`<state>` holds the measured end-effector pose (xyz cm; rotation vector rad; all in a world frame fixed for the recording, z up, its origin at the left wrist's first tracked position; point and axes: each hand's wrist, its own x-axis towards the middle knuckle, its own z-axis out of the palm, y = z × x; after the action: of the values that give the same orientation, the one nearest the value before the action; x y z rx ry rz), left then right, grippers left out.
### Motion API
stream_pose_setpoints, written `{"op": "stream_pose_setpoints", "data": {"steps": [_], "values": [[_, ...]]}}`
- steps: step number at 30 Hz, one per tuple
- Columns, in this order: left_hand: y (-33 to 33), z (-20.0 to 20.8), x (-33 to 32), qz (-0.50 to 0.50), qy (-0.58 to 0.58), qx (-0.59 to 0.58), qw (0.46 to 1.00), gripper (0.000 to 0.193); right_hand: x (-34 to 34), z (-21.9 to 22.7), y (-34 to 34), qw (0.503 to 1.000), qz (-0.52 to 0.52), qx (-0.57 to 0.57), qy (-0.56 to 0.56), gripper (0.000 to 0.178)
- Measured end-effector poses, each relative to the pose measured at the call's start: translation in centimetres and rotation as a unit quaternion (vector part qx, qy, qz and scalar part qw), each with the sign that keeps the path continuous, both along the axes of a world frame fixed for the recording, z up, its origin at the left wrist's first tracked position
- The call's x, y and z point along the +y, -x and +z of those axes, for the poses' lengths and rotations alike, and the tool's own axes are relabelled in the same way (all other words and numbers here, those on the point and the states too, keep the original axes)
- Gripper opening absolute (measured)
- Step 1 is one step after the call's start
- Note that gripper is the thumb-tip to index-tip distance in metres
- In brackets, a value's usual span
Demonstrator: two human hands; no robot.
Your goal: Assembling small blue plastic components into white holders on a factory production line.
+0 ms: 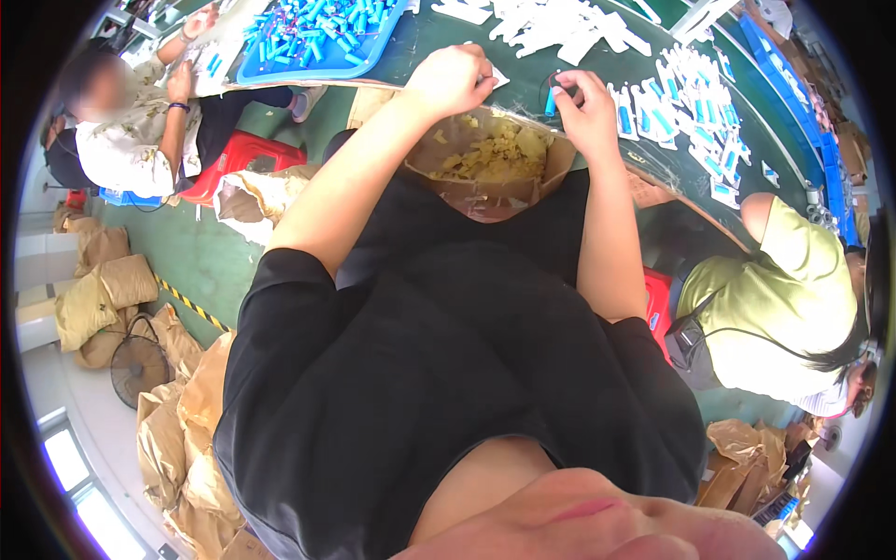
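Observation:
At the bench edge, my right hand (588, 110) pinches a small blue cylindrical battery (550, 102) with thin dark wires at its top. My left hand (452, 82) is closed a little to the left, its fingertips at a small white flat piece (500, 80). The fingers partly cover that piece. Ahead of both hands lies a loose pile of white flat pieces (560, 33). To the right, several blue batteries on white pieces (714, 131) are spread over the dark green bench (425, 51).
A blue tray (364, 67) full of blue batteries stands at the far left. Below my hands, an open cardboard box (485, 198) holds crumpled yellowish scraps. One person (131, 140) sits at the left, another in a yellow-green shirt (793, 271) at the right.

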<state>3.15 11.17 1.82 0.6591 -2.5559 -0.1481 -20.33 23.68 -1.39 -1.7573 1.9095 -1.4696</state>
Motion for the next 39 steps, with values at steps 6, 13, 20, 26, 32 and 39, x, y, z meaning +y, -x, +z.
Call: {"op": "stream_pose_setpoints", "data": {"steps": [6,13,20,26,32,39], "values": [[0.1,0.5,-2.6,-0.162,-0.079,-0.003,0.984,0.014,0.2,0.5,0.5,0.995,0.071,0.069,-0.020,0.034],[0.8,0.7,-3.8,-0.165,-0.050,-0.044,0.984,0.011,0.4,0.7,0.7,0.986,0.113,0.119,0.001,0.047],[1.8,2.3,-2.5,-0.117,0.016,-0.129,0.985,0.006,0.4,0.2,0.8,0.985,0.097,0.145,-0.012,0.042],[1.6,2.5,-2.9,-0.149,0.051,-0.149,0.976,0.006,0.3,0.2,0.7,0.988,0.094,0.120,-0.004,0.037],[0.8,1.5,-3.5,-0.161,0.047,-0.061,0.984,0.008,0.4,0.2,0.5,0.993,0.089,0.080,-0.010,0.039],[1.4,2.1,-3.8,-0.171,0.030,-0.126,0.977,0.006,0.3,-0.1,0.6,0.995,0.079,0.055,-0.003,0.038]]}}
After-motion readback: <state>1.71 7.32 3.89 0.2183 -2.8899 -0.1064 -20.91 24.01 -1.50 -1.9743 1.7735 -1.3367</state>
